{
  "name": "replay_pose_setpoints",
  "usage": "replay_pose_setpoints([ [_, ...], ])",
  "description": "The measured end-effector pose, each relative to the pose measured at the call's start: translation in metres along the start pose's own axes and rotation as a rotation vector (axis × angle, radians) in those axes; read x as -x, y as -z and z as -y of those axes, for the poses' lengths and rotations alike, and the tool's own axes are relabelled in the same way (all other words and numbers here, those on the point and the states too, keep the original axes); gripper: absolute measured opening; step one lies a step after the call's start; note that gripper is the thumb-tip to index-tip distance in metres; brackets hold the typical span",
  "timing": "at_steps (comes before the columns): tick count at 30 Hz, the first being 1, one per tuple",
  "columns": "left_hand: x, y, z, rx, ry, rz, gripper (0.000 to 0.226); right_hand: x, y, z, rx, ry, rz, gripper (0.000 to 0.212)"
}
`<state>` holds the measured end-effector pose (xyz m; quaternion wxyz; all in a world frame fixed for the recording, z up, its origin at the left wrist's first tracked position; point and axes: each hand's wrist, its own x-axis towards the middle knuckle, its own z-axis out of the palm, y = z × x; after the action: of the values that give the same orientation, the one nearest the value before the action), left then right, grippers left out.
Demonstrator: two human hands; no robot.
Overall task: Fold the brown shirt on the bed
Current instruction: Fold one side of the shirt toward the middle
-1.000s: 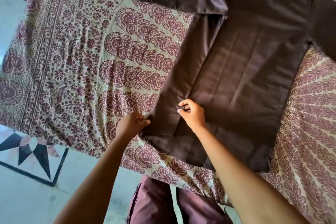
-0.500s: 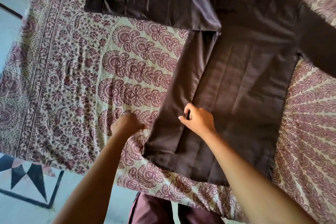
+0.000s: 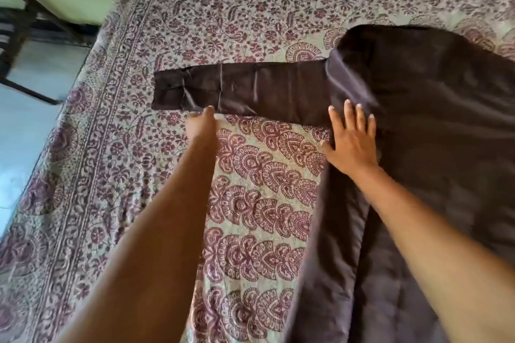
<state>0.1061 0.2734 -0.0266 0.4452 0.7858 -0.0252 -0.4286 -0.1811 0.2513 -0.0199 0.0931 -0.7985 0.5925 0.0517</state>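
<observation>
A bed (image 3: 117,147) under a maroon paisley bedspread fills the view. One brown shirt (image 3: 432,125) lies on its right half, one sleeve (image 3: 239,89) stretched left. The left hand (image 3: 201,123) touches the sleeve's near edge, its grip too blurred to tell; the right hand (image 3: 351,140) rests flat, fingers spread, at the armpit fold.

brown shirt (image 3: 432,125) cut off right, blurred
</observation>
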Motion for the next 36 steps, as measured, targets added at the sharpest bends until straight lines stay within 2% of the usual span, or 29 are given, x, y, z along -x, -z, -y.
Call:
replay_pose_setpoints([
  [3,-0.031,-0.006,-0.011,0.103,0.091,0.033,0.051,-0.018,-0.014,0.001,0.013,-0.106,0.180,0.073],
  [5,-0.042,-0.011,-0.019,0.157,0.070,0.021,0.049,-0.021,-0.026,0.002,-0.011,-0.141,0.267,0.070],
  [11,-0.041,-0.035,-0.046,0.271,0.021,0.005,0.038,-0.019,-0.028,0.002,-0.107,-0.149,0.183,0.071],
  [13,-0.007,-0.051,-0.059,0.250,-0.039,0.168,0.026,-0.018,-0.018,0.004,-0.248,-0.117,0.111,0.072],
  [15,0.036,-0.070,-0.071,0.219,-0.095,0.414,0.018,-0.017,-0.003,0.008,-0.600,-0.113,-0.019,0.065],
  [17,0.083,-0.094,-0.081,0.181,-0.170,0.616,0.018,-0.020,0.028,0.010,-1.150,-0.279,-0.101,0.056],
  [19,0.135,-0.124,-0.085,0.099,-0.316,0.741,0.015,-0.022,0.070,-0.004,-1.627,-0.450,-0.132,0.055],
  [21,0.180,-0.155,-0.079,-0.095,-0.517,0.826,0.019,-0.020,0.111,-0.035,-1.909,-0.479,-0.053,0.058],
  [22,0.195,-0.170,-0.074,-0.237,-0.612,0.872,0.020,-0.017,0.126,-0.052,-1.938,-0.466,-0.044,0.057],
  [25,0.237,-0.209,-0.060,-0.617,-0.768,0.950,0.027,0.002,0.156,-0.109,-1.676,-0.512,-0.194,0.017],
  [26,0.249,-0.218,-0.055,-0.630,-0.740,0.968,0.030,0.009,0.161,-0.129,-1.581,-0.574,-0.271,0.010],
  [28,0.258,-0.227,-0.044,-0.606,-0.672,0.941,0.031,0.021,0.163,-0.172,-1.419,-0.699,-0.444,0.010],
  [30,0.252,-0.229,-0.029,-0.603,-0.641,0.810,0.026,0.033,0.160,-0.219,-1.154,-0.808,-0.639,0.020],
  [32,0.237,-0.226,-0.015,-0.627,-0.619,0.627,0.026,0.040,0.149,-0.259,-0.983,-0.866,-0.688,0.035],
  [34,0.225,-0.225,-0.003,-0.630,-0.589,0.493,0.035,0.039,0.134,-0.290,-0.984,-0.873,-0.586,0.051],
  [36,0.211,-0.225,0.008,-0.655,-0.568,0.439,0.029,0.035,0.116,-0.308,-1.049,-0.930,-0.424,0.068],
])
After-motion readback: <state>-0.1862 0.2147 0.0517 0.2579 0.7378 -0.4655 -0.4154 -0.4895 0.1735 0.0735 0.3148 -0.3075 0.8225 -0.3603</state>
